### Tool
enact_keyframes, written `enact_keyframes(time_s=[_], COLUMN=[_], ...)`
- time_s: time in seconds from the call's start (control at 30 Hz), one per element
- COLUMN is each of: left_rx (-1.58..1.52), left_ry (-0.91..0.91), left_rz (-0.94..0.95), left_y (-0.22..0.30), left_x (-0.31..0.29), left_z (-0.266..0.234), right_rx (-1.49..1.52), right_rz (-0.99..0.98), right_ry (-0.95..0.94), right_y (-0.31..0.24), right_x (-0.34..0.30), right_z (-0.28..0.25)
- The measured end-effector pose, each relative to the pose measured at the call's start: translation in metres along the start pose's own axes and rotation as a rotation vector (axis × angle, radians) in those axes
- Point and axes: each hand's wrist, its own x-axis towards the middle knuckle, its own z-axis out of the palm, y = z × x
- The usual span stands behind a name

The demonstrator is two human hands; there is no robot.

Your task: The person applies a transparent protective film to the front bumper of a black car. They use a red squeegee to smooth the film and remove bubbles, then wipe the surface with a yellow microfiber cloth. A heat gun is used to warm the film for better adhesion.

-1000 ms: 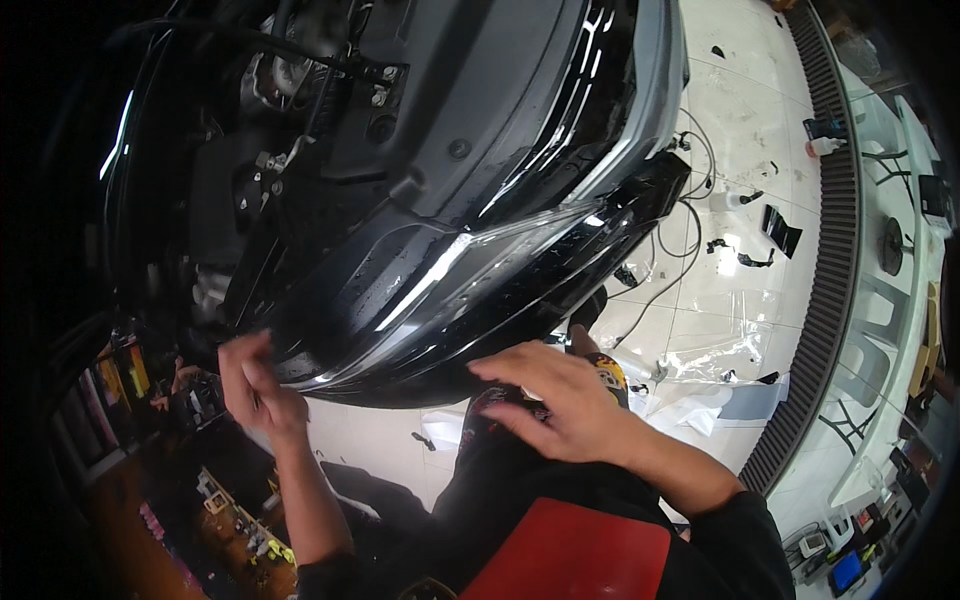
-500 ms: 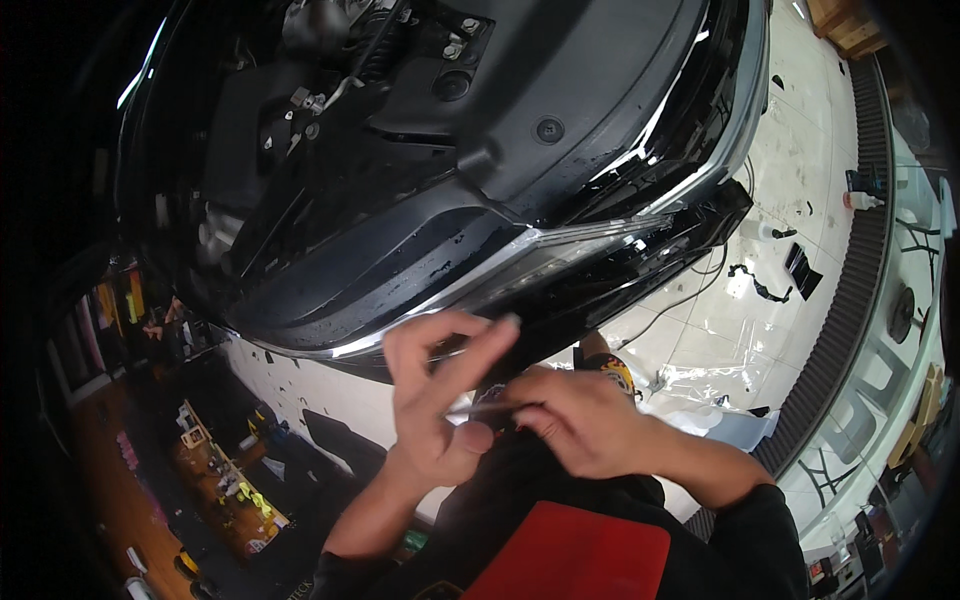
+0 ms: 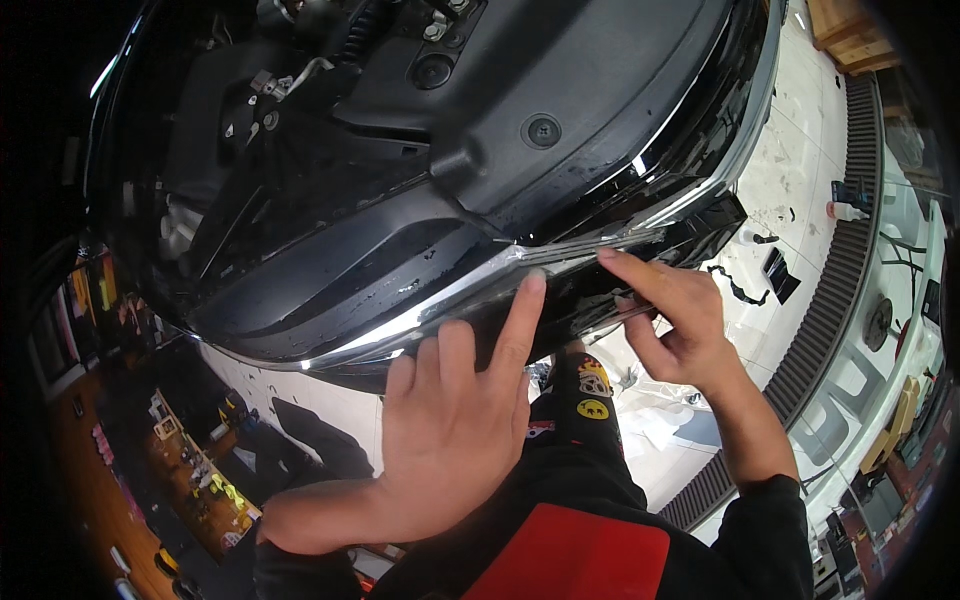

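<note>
The front corner of a black car point(image 3: 390, 265) fills the upper middle, with a bright trim strip point(image 3: 440, 300) along its edge. My left hand point(image 3: 450, 440) is open below it, palm down. Its index finger points up, the tip at the clear, shiny edge near the strip's corner. My right hand point(image 3: 685, 325) is to the right, its index fingertip on or very close to the same trim. Its thumb and curled fingers close round something thin and dark, mostly hidden, that I cannot make out.
Under the raised hood, the engine bay shows a black plastic cover point(image 3: 580, 80). Dark pieces point(image 3: 780, 275) and a bottle point(image 3: 845, 211) lie on the right, near a floor grate point(image 3: 850, 230). A cluttered bench point(image 3: 190, 460) stands lower left.
Both hands were together in front of my body, the right pinching something thin. They have moved up to the car's edge and apart, index fingers now stretched toward the trim.
</note>
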Motion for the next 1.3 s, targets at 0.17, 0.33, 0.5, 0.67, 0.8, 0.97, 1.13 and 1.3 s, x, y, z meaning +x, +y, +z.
enact_keyframes(time_s=[0.17,0.33,0.5,0.67,0.8,0.97,1.13,1.3], left_rx=[0.309,0.392,0.465,0.237,0.060,0.072,-0.029,-0.193], left_ry=[0.009,0.076,0.160,0.062,0.077,0.144,0.174,0.274], left_rz=[0.038,0.195,0.219,0.104,-0.008,-0.133,-0.163,-0.181], left_y=[-0.007,-0.006,-0.008,0.001,0.014,0.021,0.029,0.025], left_x=[0.013,0.013,0.019,0.019,0.018,0.006,0.012,0.014], left_z=[-0.008,-0.004,0.019,0.015,0.018,0.025,0.032,0.046], right_rx=[-0.003,-0.081,-0.050,0.076,0.448,0.287,0.219,0.121], right_rz=[0.015,0.046,0.204,0.207,0.135,-0.040,-0.070,-0.079], right_ry=[0.071,0.168,0.263,0.260,0.183,0.025,-0.065,-0.109], right_y=[0.008,-0.001,-0.011,0.003,0.045,0.052,0.050,0.035], right_x=[-0.004,-0.018,-0.040,-0.064,-0.079,-0.039,-0.019,0.006], right_z=[-0.008,-0.007,0.011,0.012,0.007,-0.026,-0.039,-0.056])
